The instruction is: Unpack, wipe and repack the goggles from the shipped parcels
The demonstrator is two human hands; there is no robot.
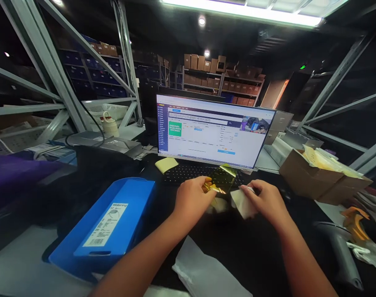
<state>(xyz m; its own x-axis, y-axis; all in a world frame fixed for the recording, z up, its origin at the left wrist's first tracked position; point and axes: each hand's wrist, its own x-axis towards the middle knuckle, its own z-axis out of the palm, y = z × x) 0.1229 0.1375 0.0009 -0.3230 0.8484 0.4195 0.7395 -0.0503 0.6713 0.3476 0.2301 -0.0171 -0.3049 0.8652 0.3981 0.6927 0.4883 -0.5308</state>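
My left hand (192, 196) is closed on the edge of a yellow, see-through, shiny sheet (226, 179), held upright above the black keyboard (191, 174). What exact kind of sheet it is, I cannot tell. To the right, my right hand (265, 198) pinches a small white piece (244, 203), which looks like paper or a thin pouch. A gap lies between the two held things. Beside my left forearm lies a blue box (135, 194) with a white printed label (106, 225). Under my wrists, a crumpled white bag or sheet (206, 272) rests on the black mat.
A lit monitor (206, 132) stands behind the keyboard, with a pale yellow note pad (166, 165) at its left. On the right are an open cardboard box (318, 177), a handheld scanner (342, 255) and an orange tape dispenser (356, 225). A lidded cup (109, 125) stands back left.
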